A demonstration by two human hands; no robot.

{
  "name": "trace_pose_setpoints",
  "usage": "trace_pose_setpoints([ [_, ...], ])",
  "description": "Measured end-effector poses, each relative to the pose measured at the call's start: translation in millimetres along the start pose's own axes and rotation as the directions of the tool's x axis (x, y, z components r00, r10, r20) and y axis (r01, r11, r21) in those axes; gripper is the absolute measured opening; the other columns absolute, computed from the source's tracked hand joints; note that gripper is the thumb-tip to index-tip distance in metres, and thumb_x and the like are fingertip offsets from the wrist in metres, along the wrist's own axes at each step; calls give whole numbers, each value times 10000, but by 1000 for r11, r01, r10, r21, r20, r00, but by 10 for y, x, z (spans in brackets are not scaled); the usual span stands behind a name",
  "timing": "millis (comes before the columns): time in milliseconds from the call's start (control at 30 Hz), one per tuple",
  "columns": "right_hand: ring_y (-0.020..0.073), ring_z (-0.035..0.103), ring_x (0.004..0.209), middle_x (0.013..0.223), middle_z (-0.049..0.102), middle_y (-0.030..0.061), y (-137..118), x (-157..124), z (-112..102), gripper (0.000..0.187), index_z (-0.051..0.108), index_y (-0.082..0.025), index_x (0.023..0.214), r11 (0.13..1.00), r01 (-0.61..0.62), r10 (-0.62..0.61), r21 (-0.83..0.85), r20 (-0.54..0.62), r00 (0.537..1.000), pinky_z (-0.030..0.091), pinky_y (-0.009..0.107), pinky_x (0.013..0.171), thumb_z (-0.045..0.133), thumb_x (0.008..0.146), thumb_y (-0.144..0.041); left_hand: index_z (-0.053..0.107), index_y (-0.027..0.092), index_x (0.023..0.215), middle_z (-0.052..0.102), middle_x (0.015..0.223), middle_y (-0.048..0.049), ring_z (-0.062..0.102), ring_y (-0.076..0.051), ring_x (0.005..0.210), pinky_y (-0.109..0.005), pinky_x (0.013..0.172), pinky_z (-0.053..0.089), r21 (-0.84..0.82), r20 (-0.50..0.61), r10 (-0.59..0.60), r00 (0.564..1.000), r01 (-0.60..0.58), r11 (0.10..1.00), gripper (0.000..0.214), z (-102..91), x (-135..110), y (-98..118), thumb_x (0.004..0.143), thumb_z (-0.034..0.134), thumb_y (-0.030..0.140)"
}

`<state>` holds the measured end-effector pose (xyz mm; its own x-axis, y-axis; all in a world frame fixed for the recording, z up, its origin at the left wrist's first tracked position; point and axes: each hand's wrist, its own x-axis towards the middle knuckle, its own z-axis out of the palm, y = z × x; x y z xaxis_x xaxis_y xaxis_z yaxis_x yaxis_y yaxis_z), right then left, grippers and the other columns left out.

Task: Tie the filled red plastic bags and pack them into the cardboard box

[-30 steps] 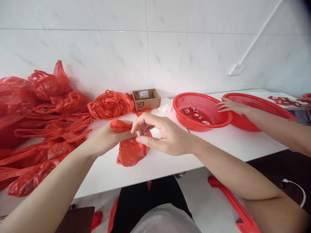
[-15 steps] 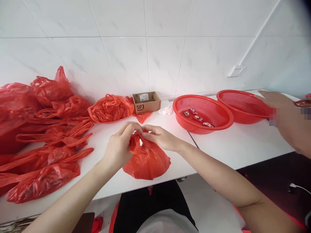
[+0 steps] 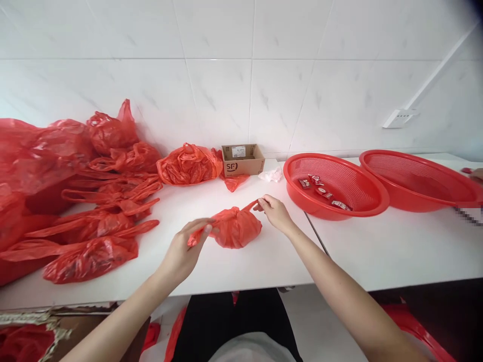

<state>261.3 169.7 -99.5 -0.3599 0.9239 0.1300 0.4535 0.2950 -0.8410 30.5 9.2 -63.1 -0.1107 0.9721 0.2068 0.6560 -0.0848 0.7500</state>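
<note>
Red bag (image 3: 236, 229) on the white table (image 3: 377, 246), near the front edge, bunched into a ball between both hands. Left hand (image 3: 186, 249) at its near-left side, thumb and fingers pinched on one handle (image 3: 196, 235), drawn out toward the person. Right hand (image 3: 275, 211) at its far-right side, fingertips pinched on the other handle (image 3: 251, 205), drawn out the opposite way. Both handles taut and thin, the bag's body resting on the table between them.

To the left, a pile of filled red bags (image 3: 86, 221), long handles trailing across the table toward the middle. Behind the bag, against the tiled wall, one more stuffed bag (image 3: 186, 165) just beside a small open carton (image 3: 242, 159), with a red scrap under the carton's front and a white crumpled scrap (image 3: 271, 175) to its right.

To the right, a red basket (image 3: 335, 188) with a few small red packets (image 3: 320, 191) lying inside; a second basket (image 3: 418, 178) beyond it, rims overlapping. At the far right edge, fingertips of another person (image 3: 476, 174) just showing by that second basket. White socket (image 3: 400, 118) on the wall above.
</note>
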Motion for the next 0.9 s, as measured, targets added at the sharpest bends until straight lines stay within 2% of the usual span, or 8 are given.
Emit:
trace_pose_setpoints([
  [133, 193, 636, 893, 978, 698, 30, -102, -121, 418, 313, 478, -251, 991, 1000, 23, -24, -10, -86, 996, 424, 299, 762, 310, 983, -514, 616, 222, 1075, 563, 1303, -84, 546, -202, 1196, -316, 981, 437, -54, -216, -33, 976, 21, 998, 374, 334, 188, -23, 993, 335, 455],
  [200, 205, 640, 859, 968, 695, 26, -123, -162, 599, 318, 463, -259, 1019, 997, 27, -34, -66, -104, 994, 414, 299, 720, 319, 975, -539, 586, 229, 1056, 616, 1194, -80, 596, -200, 1085, -313, 893, 467, -23, -230, -59, 971, 55, 998, 366, 490, 322, -86, 1000, 293, 441],
  [267, 208, 640, 787, 898, 697, 15, -81, -155, 706, 309, 468, -259, 987, 993, 21, -34, -117, -105, 994, 394, 292, 669, 320, 976, -530, 570, 246, 1006, 671, 977, -53, 631, -204, 853, -313, 741, 471, 24, -203, -93, 975, 100, 995, 321, 583, 441, -169, 994, 294, 411],
  [367, 199, 625, 692, 768, 683, -6, 56, -69, 685, 284, 480, -255, 907, 988, -9, -10, -152, -120, 993, 360, 277, 620, 347, 971, -498, 569, 266, 931, 645, 746, -2, 565, -191, 629, -287, 615, 404, 100, -151, -135, 979, 151, 983, 183, 583, 545, -285, 932, 388, 290],
  [500, 169, 605, 672, 747, 683, -30, 198, 89, 496, 288, 498, -256, 864, 979, -27, -4, -202, -151, 988, 335, 253, 607, 358, 974, -483, 601, 295, 924, 632, 718, 33, 541, -166, 622, -251, 595, 368, 162, -77, -165, 983, 175, 971, 238, 478, 545, -398, 842, 425, 158],
  [700, 146, 559, 618, 689, 654, -48, 300, 200, 540, 256, 547, -260, 877, 949, -52, 12, -312, -130, 991, 284, 239, 567, 396, 978, -440, 629, 297, 977, 656, 782, 21, 590, -164, 700, -255, 608, 413, 253, -64, -293, 954, 299, 920, 305, 543, 583, -566, 925, 352, 180],
  [800, 136, 533, 584, 703, 657, -38, 359, 232, 627, 232, 568, -249, 867, 920, -84, 35, -382, -134, 990, 250, 241, 549, 428, 976, -399, 634, 235, 1045, 669, 864, -10, 614, -160, 746, -300, 679, 481, 324, -57, -342, 938, 342, 882, 210, 610, 669, -636, 960, 443, 256],
  [900, 126, 504, 552, 697, 651, -28, 412, 280, 676, 206, 583, -237, 873, 880, -97, 36, -465, -139, 990, 210, 248, 535, 456, 974, -365, 627, 166, 1078, 663, 947, -45, 635, -163, 809, -357, 758, 529, 396, -37, -376, 926, 359, 845, 251, 647, 762, -676, 948, 538, 361],
])
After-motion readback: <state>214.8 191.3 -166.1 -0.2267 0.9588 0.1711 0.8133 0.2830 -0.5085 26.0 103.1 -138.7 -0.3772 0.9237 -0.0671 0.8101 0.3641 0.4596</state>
